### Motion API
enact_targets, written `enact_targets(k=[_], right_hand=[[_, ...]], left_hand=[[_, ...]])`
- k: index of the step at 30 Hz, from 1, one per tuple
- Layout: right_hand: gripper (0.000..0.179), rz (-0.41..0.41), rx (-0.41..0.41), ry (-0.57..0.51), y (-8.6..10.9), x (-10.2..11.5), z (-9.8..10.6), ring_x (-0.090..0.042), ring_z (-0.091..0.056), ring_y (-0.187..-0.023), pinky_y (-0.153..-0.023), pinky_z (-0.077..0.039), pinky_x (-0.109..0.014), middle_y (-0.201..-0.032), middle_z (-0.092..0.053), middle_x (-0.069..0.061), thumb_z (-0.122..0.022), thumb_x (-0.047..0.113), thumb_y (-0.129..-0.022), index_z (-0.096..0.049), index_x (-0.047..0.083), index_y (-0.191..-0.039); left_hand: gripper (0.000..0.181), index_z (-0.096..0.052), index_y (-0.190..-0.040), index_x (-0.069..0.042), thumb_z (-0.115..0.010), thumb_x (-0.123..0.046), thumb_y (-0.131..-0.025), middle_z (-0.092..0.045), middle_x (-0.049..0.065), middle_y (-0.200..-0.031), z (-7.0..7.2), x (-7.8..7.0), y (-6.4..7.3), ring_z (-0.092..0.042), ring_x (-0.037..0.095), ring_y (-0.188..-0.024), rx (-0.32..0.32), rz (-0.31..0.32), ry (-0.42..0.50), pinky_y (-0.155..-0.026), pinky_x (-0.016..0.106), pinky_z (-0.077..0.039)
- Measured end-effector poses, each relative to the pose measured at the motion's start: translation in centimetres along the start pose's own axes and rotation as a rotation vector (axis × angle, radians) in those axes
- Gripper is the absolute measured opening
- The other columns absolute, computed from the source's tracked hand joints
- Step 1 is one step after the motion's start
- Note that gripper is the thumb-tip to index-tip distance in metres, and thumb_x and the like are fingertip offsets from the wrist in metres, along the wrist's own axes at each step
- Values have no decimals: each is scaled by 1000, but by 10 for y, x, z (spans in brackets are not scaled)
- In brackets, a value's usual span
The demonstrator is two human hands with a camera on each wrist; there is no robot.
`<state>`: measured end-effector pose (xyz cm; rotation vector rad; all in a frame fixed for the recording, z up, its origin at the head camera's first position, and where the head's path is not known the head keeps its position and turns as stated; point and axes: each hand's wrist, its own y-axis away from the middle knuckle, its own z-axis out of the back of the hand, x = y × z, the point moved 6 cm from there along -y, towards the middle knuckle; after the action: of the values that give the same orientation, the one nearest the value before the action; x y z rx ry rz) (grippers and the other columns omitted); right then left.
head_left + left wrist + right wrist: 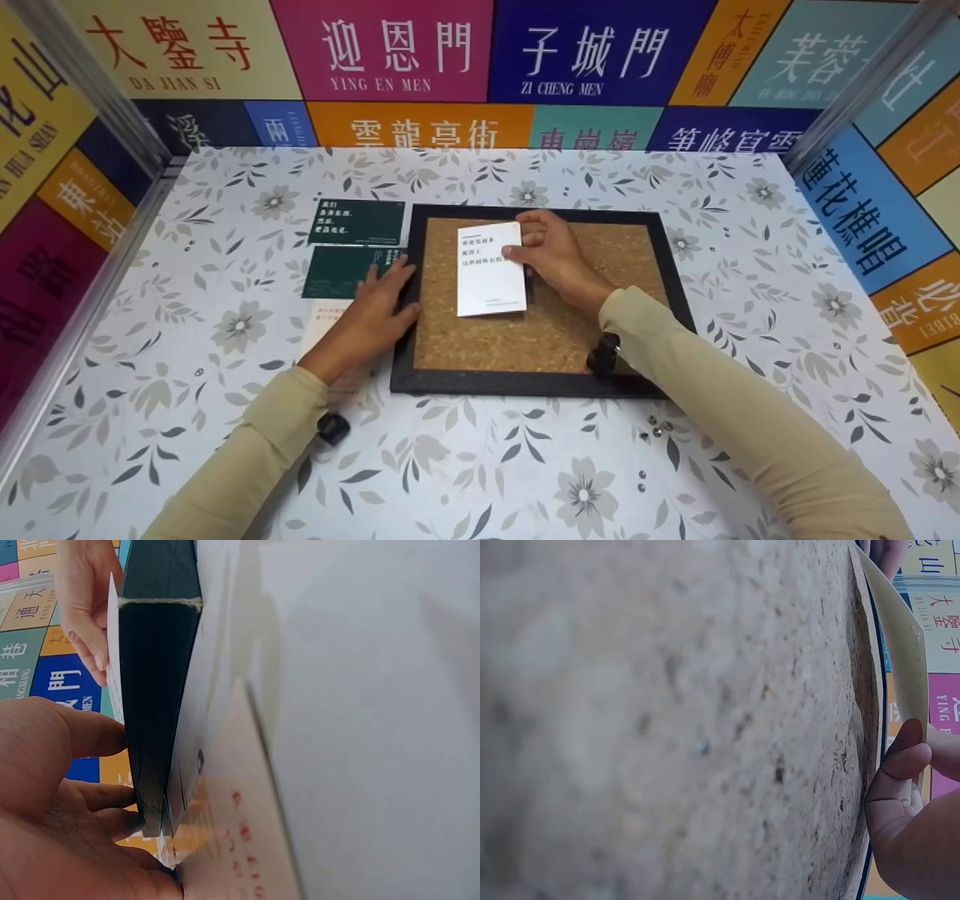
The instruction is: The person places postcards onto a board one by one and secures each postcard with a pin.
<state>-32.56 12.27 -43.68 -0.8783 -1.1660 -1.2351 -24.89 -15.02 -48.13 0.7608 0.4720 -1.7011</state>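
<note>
My right hand (559, 259) pinches the right edge of a white card (487, 277) printed with dark characters. This card is over the left half of a cork board (555, 330) in a black frame (525, 382). In the right wrist view the card (904, 652) bends up off the cork, between thumb and fingers. At the frame's left side my left hand (367, 322) has its fingers loosely extended, with the thumb touching the frame edge. Beneath that hand lie a dark green card (330, 274) and a pale card with red print (244, 825), both partly covered.
Another dark green card (360, 223) with white characters lies at the upper left of the frame. Several small shiny metal pieces (658, 427) sit on the floral tablecloth (480, 465) near the frame's lower right corner. Colourful printed panels (390, 52) stand around the table.
</note>
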Motion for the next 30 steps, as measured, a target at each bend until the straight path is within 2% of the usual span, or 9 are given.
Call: enact_targets(k=[5, 12, 20, 26, 30], right_hand=[[60, 4, 4, -8, -1, 2, -3, -12, -58, -72, -60, -47, -25, -92, -68, -6, -79, -4, -97, -54, -5, -151], [60, 19, 2, -8, -4, 3, -8, -11, -59, -70, -57, -47, -23, -88, -70, -6, -79, -7, -96, -53, -8, -149], [59, 33, 1, -4, -6, 3, -15, -12, -59, -71, -57, -47, -23, -92, -69, -8, -79, -8, -96, -53, -9, -149], [59, 39, 1, 3, -9, 5, -21, -12, -59, -69, -57, -49, -23, -88, -68, -7, -80, -6, -95, -55, -9, -148], [59, 25, 8, 13, -11, 6, -23, -13, -61, -73, -60, -51, -25, -93, -70, -9, -80, -5, -96, -54, -8, -150]], left_hand=[[69, -35, -172, -6, -61, -28, -112, -17, 10, -184, 0, 0, 0, 4, 54, -166, -4, -11, 5, -132, 69, 0], [69, -35, -172, -4, -61, -27, -112, -17, 12, -184, 2, -8, 4, 5, 56, -165, 1, -25, 14, -131, 72, 0], [69, -35, -172, -5, -61, -28, -112, -17, 9, -184, 2, -7, 4, 3, 54, -166, -3, -12, -4, -132, 69, -1], [69, -35, -172, -6, -61, -28, -112, -16, 8, -184, 2, -7, 4, 4, 53, -166, -2, -10, 1, -132, 69, 0], [69, -35, -172, -4, -61, -27, -112, -17, 10, -184, 3, -7, 4, 3, 54, -165, -6, -16, 3, -132, 69, 0]])
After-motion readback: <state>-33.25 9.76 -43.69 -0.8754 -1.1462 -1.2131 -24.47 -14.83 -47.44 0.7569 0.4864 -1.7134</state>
